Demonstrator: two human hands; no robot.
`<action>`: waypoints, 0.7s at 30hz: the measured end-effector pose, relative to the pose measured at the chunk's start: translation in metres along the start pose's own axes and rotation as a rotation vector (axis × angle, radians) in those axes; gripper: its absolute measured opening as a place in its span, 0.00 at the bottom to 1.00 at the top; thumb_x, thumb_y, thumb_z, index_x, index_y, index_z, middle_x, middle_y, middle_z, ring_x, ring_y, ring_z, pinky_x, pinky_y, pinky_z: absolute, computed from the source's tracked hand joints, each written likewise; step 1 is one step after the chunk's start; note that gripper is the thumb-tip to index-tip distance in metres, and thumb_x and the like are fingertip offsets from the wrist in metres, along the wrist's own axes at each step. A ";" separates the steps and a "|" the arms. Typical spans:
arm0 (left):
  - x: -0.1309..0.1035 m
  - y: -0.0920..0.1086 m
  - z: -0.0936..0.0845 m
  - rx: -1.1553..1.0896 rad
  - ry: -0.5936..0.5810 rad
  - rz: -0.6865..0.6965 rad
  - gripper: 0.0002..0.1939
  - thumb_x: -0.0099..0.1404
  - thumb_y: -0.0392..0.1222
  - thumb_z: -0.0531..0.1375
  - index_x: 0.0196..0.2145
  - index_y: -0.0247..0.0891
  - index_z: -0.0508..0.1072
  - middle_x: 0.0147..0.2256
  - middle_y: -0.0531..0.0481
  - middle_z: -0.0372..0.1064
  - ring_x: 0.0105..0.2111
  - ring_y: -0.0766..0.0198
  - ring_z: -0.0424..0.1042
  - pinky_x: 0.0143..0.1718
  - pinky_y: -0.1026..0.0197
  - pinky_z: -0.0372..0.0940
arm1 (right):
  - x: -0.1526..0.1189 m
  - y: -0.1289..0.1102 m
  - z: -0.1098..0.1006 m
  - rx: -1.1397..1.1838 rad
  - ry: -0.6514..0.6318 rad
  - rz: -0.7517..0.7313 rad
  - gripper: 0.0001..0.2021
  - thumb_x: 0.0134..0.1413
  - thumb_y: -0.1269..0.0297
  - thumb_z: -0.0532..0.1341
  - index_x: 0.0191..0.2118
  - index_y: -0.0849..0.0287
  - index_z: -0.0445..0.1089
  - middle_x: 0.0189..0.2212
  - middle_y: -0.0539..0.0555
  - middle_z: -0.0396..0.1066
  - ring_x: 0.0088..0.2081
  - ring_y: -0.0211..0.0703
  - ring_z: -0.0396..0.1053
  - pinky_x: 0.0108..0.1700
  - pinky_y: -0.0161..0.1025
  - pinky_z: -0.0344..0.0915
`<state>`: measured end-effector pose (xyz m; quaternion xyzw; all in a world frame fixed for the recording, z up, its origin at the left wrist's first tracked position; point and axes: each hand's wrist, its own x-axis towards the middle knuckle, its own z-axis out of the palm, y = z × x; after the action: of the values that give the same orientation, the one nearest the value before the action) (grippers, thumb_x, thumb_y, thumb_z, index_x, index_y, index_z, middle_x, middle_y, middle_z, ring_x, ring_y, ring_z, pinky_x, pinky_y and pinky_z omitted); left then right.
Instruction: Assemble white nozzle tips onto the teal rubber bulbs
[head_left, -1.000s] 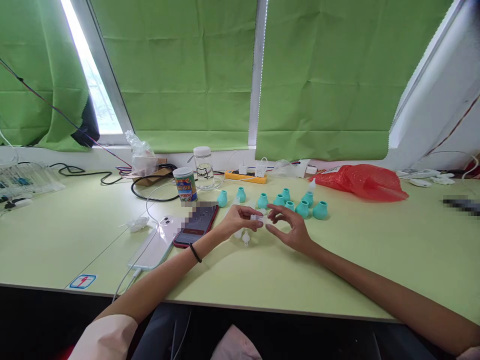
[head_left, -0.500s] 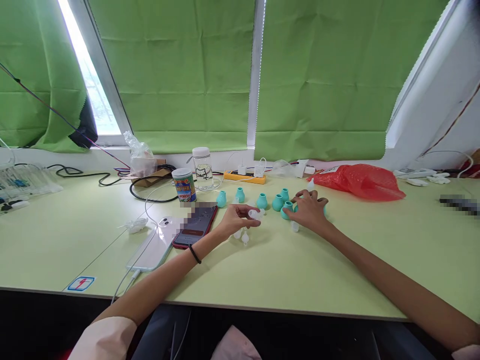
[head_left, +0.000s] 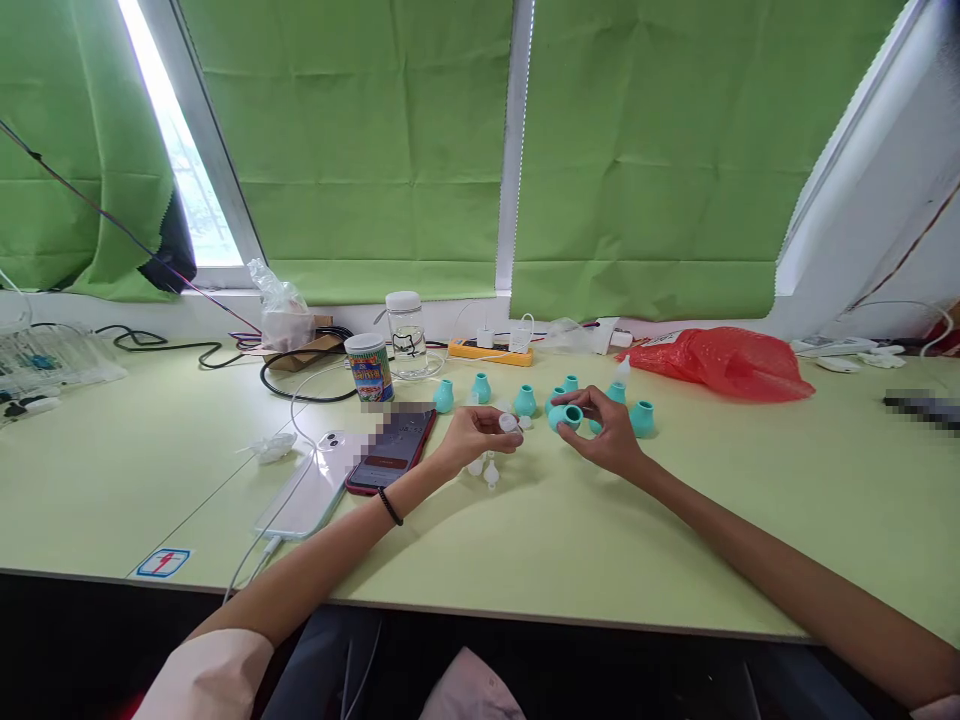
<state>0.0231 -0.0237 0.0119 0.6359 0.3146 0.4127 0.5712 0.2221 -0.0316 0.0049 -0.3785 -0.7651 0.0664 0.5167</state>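
My left hand [head_left: 471, 441] pinches a small translucent white plastic nozzle [head_left: 509, 424], its round end facing right. A teal rubber bulb [head_left: 559, 420] is held by my right hand [head_left: 611, 440], tipped so its open mouth points up and right. Between the two hands there is a short gap. Several more bulbs stand upright around them, among them one bulb [head_left: 525, 401] between the hands and another bulb [head_left: 642, 419] right of my right hand. Loose white nozzles [head_left: 491, 474] lie below my left hand. One bulb [head_left: 616, 391] behind my right hand has a white nozzle on top.
Left of my left hand lie a dark-screened phone [head_left: 393, 450] and a pale phone [head_left: 311, 487] with a white cable. Behind them stand a patterned tub [head_left: 370, 370] and a clear jar [head_left: 407, 340]. A yellow power strip [head_left: 491, 354] and a red plastic bag [head_left: 720, 365] sit at the back.
My right hand has lifted a teal bulb from the group and tilted it, moving slightly left and uncovering bulbs behind it. My left hand stays in place with the nozzle.
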 end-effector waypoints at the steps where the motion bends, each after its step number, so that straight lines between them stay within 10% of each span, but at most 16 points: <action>1: 0.000 0.001 0.000 0.011 -0.006 0.009 0.18 0.41 0.42 0.64 0.29 0.28 0.70 0.26 0.49 0.66 0.26 0.69 0.64 0.31 0.61 0.64 | -0.002 -0.003 0.001 0.007 -0.027 -0.008 0.10 0.39 0.67 0.58 0.28 0.58 0.54 0.32 0.54 0.66 0.32 0.40 0.66 0.32 0.37 0.65; 10: -0.001 -0.002 0.004 0.146 -0.153 -0.046 0.22 0.57 0.55 0.45 0.22 0.32 0.61 0.16 0.59 0.43 0.14 0.76 0.46 0.14 0.69 0.49 | -0.009 -0.011 0.011 -0.258 -0.033 -0.181 0.10 0.41 0.66 0.57 0.33 0.58 0.58 0.27 0.53 0.64 0.30 0.41 0.63 0.32 0.39 0.61; 21: -0.007 -0.002 0.006 0.939 0.015 0.331 0.20 0.61 0.42 0.40 0.13 0.35 0.49 0.12 0.56 0.46 0.15 0.73 0.46 0.20 0.65 0.43 | -0.022 -0.020 0.028 -0.267 -0.073 -0.179 0.10 0.40 0.66 0.58 0.32 0.58 0.58 0.26 0.51 0.66 0.27 0.39 0.65 0.29 0.35 0.61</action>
<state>0.0255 -0.0329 0.0091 0.8629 0.3654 0.3163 0.1478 0.1921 -0.0519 -0.0138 -0.3716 -0.8160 -0.0682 0.4375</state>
